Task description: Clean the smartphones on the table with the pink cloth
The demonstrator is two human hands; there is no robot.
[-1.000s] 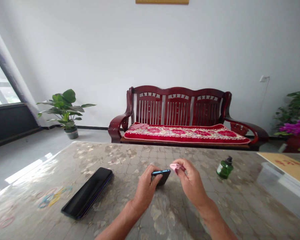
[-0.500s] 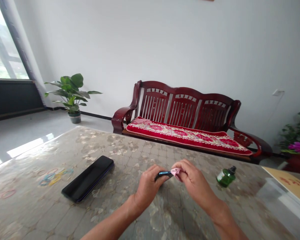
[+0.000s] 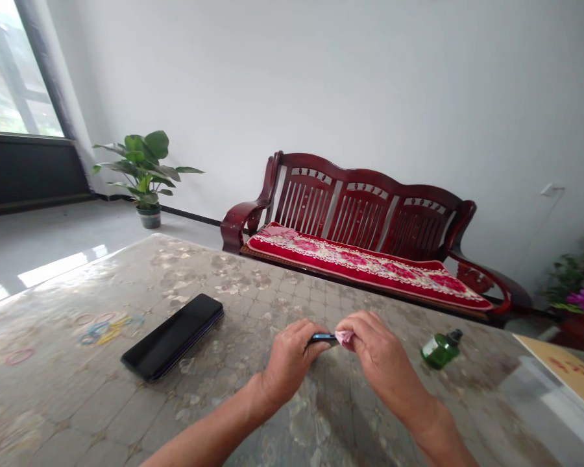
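Observation:
My left hand [image 3: 292, 360] is closed on one end of a thin, dark phone [image 3: 325, 337] with a bluish edge, seen edge-on above the table. A bunched pink cloth [image 3: 345, 338] is pinched in the fingers of my right hand [image 3: 377, 350] and wraps the phone's other end. That end is hidden by cloth and fingers. To the left, a large black-screened phone [image 3: 175, 337] lies flat, with a purple-blue layer showing along its lower edge. A green bottle [image 3: 440, 350] with a black top stands right of my right hand.
Several coloured rubber bands [image 3: 108, 329] lie at the left of the patterned table [image 3: 253, 415]. A tan card or booklet with red marks [image 3: 564, 370] rests at the right edge. Beyond are a dark red wooden bench [image 3: 355, 201] and a potted plant [image 3: 148, 217].
My right hand, with the pink cloth, has shifted very slightly along the phone's end. My left hand keeps its hold. The view has tilted a little.

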